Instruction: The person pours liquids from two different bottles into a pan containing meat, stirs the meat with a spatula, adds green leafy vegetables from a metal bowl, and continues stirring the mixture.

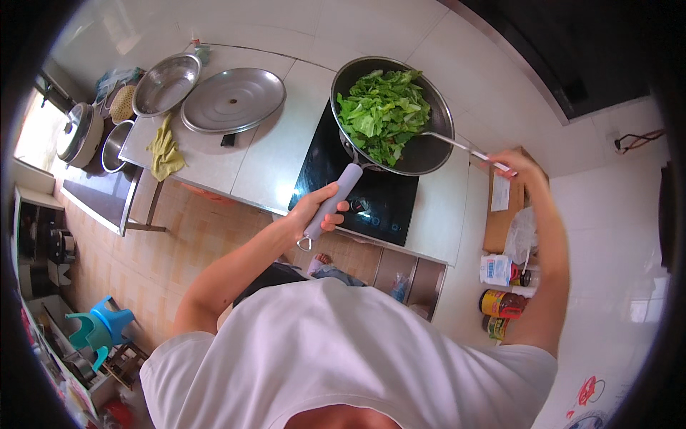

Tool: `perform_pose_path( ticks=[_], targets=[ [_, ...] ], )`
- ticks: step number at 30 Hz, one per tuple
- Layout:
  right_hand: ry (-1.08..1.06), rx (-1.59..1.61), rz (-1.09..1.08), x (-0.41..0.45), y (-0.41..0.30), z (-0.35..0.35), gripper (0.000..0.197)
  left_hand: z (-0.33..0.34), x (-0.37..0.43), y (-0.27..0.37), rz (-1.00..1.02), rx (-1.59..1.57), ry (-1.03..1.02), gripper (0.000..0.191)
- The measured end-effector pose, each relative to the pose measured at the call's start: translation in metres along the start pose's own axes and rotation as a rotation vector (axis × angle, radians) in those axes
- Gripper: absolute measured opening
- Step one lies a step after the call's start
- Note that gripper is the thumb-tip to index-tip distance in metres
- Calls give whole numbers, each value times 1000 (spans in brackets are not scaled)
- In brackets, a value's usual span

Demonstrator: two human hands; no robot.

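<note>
My left hand (321,209) is closed around the lilac handle of a dark wok (435,155), which is above the back part of a black glass cooktop (386,214). Chopped leafy greens (383,110) are heaped in the left and middle of the wok. In my right hand (512,163) is the handle of a metal spatula or ladle (455,141); its far end goes into the greens at their right side, so its shape is hidden.
Left of the cooktop, a round metal lid (233,101), a steel basin (167,84) and a yellow-green cloth (165,150) lie on the tiled counter. A cardboard box (498,214), a plastic bag (520,236) and jars (501,304) stand at the right. An extractor hood (579,53) overhangs the upper right.
</note>
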State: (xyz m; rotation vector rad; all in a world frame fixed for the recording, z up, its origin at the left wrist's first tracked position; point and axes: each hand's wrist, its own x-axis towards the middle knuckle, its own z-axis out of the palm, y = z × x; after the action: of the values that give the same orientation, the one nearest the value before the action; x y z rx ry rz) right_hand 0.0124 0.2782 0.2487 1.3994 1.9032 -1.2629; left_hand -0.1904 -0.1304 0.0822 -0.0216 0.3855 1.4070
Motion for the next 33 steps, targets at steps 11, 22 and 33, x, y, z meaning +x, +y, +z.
perform_pose_path(
  ticks=[11, 22, 33],
  targets=[
    [448, 17, -469, 23, 38, 104, 22, 1, -3, 2, -8, -23, 1, 34],
    [1069, -967, -802, -64, 95, 140, 37, 5, -3, 4, -77, 29, 76, 26],
    [696, -515, -484, -42, -25, 23, 17, -1, 2, 3, -7, -61, -24, 30]
  ],
)
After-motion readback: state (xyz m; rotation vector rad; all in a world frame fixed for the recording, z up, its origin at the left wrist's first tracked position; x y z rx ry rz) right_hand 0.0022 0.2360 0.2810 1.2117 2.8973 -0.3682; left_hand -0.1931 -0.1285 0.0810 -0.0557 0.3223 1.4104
